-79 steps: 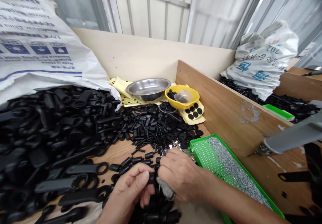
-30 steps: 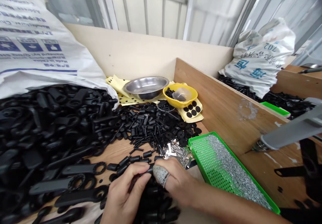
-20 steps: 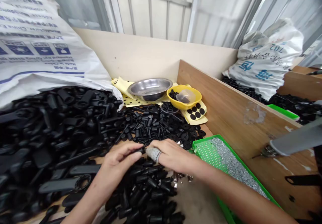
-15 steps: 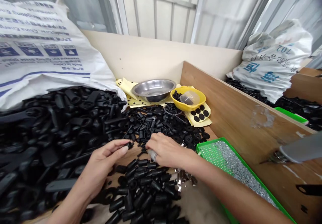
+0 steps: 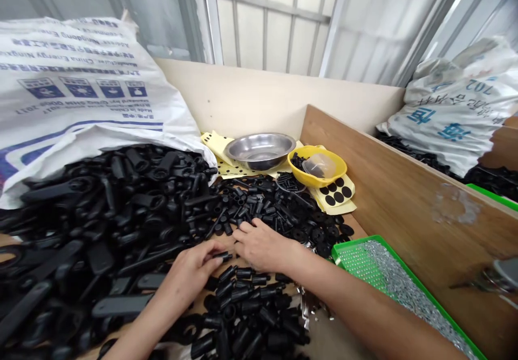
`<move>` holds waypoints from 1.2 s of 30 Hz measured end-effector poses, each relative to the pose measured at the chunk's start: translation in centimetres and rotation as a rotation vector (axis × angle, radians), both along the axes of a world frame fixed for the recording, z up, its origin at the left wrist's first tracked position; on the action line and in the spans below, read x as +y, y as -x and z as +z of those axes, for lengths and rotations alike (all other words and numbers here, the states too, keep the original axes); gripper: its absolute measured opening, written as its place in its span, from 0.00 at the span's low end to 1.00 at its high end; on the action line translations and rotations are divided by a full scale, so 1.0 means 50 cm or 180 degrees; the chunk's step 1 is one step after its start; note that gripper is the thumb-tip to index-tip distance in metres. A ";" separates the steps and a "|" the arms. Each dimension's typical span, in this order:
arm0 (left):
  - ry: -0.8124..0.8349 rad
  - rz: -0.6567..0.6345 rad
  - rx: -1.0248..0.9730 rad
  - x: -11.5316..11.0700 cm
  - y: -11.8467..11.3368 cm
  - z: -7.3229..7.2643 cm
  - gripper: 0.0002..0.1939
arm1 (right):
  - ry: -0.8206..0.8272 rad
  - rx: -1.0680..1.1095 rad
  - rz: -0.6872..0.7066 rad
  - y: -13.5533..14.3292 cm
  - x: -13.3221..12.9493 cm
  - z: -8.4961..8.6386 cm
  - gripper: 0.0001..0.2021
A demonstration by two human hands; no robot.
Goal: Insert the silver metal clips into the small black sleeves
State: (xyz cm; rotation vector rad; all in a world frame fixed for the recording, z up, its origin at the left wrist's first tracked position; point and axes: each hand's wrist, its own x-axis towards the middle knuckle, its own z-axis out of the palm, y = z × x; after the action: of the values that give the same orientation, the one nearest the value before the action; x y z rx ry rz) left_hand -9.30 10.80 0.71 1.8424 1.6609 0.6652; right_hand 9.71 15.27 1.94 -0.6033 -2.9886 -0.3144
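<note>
Between the thumb and fingers of my left hand (image 5: pixel 194 268) is a small black cylindrical part (image 5: pixel 223 256). My right hand (image 5: pixel 261 246) is right beside it, fingers curled downward; whatever they grip is hidden beneath the hand. Just below both hands lies a pile of black stepped plastic sleeves (image 5: pixel 246 311). Beyond them spreads a heap of small black parts (image 5: pixel 259 201), with screws and round discs among it. Thin shiny metal pieces (image 5: pixel 305 308) lie beneath my right forearm.
A large heap of black lever-like parts (image 5: pixel 101 241) spills from a white woven sack (image 5: pixel 93 101) on the left. Behind stand a steel bowl (image 5: pixel 261 149) and a yellow basket (image 5: pixel 318 168). To the right are a green tray (image 5: pixel 378 238) of small metal pieces and a wooden partition (image 5: pixel 404 187).
My left hand has come in toward my right hand with the black part, so they are now almost touching. My right hand's fingers are curled more. The camera view has shifted slightly.
</note>
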 end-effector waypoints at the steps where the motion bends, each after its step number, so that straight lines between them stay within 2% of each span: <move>1: -0.0001 -0.0048 0.0053 0.002 -0.004 -0.002 0.12 | -0.0008 -0.0007 0.0000 -0.003 0.001 -0.001 0.09; 6: 0.0035 -0.0263 0.0281 0.008 -0.024 -0.006 0.10 | -0.0017 0.0026 -0.0078 -0.018 0.001 0.000 0.07; 16: 0.0084 -0.0513 0.0466 0.005 -0.044 0.018 0.12 | 0.0043 0.0066 -0.0192 -0.034 -0.012 0.017 0.03; 22: -0.0030 -0.0635 0.0454 0.016 -0.059 0.013 0.11 | 0.0036 0.0147 -0.0103 -0.038 -0.018 0.020 0.04; 32: -0.0036 -0.0593 0.0339 0.030 -0.085 0.014 0.08 | 0.0077 0.0200 -0.0209 -0.060 -0.015 0.024 0.04; 36: -0.0031 -0.0578 0.0227 0.033 -0.076 0.017 0.10 | 0.0248 0.0423 -0.0481 -0.062 -0.013 0.027 0.04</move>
State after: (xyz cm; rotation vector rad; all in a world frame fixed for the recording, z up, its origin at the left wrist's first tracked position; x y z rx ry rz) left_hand -5.47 12.47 1.58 2.0158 1.5128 0.5370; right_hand 12.80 14.61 3.29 -0.8256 -2.8450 -0.1603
